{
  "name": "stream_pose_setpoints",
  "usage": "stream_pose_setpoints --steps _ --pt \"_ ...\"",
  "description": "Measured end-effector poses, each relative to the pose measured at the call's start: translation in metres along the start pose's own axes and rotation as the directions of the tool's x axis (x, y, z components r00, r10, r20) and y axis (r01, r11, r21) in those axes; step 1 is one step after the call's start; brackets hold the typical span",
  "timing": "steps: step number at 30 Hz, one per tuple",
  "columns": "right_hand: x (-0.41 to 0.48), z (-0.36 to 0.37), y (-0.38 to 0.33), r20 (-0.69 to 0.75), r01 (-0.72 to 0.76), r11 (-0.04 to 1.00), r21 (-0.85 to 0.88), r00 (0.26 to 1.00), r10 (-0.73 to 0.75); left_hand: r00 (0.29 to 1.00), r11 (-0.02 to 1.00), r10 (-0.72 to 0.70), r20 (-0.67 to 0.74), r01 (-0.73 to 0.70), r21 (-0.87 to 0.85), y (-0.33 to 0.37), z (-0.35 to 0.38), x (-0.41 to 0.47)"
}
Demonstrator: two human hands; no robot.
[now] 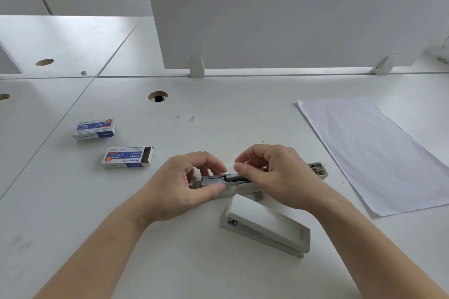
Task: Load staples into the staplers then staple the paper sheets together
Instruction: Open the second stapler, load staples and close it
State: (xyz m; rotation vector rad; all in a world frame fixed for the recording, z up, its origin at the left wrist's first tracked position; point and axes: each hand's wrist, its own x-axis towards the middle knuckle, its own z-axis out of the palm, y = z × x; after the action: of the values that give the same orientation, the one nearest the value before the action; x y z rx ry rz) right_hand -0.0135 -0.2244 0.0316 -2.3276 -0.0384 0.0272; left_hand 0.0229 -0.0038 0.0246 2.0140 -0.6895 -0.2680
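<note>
Between both hands' fingers (pixel 245 172), opened grey stapler (pixel 243 185) on desk (pixel 243 116), metal staple channel exposed; left hand (pixel 179 184) pinching its front, right hand (pixel 274 172) gripping the channel.

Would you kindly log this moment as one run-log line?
step: loading staples | left hand: steadies open stapler | right hand: at magazine | second stapler: closed | paper sheets: unstapled

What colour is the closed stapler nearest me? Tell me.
Light grey, off-white on top: the closed stapler, seen best in the head view.
</note>
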Motion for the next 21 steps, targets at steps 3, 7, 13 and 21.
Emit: stream_pose_setpoints --steps 3,7,13,21 --pt "0.000 0.000 0.001 -0.002 0.008 1.000 0.008 1.000 -0.008 0.996 1.000 0.019 -0.089 -0.020 -0.013 -0.003 0.005 0.003" --pt "0.000 0.001 0.001 -0.020 0.027 1.000 0.013 0.999 -0.027 0.988 1.000 0.027 -0.153 -0.028 0.001 -0.004 0.012 0.005" --pt "-0.005 -0.006 0.001 0.029 0.073 0.997 0.032 0.997 -0.074 0.989 1.000 -0.005 -0.151 0.005 0.002 -0.003 0.012 0.006" --pt "-0.007 -0.014 0.003 0.071 0.179 0.984 0.018 0.981 -0.180 0.994 0.999 -0.015 -0.111 0.011 -0.042 -0.003 0.010 0.004"
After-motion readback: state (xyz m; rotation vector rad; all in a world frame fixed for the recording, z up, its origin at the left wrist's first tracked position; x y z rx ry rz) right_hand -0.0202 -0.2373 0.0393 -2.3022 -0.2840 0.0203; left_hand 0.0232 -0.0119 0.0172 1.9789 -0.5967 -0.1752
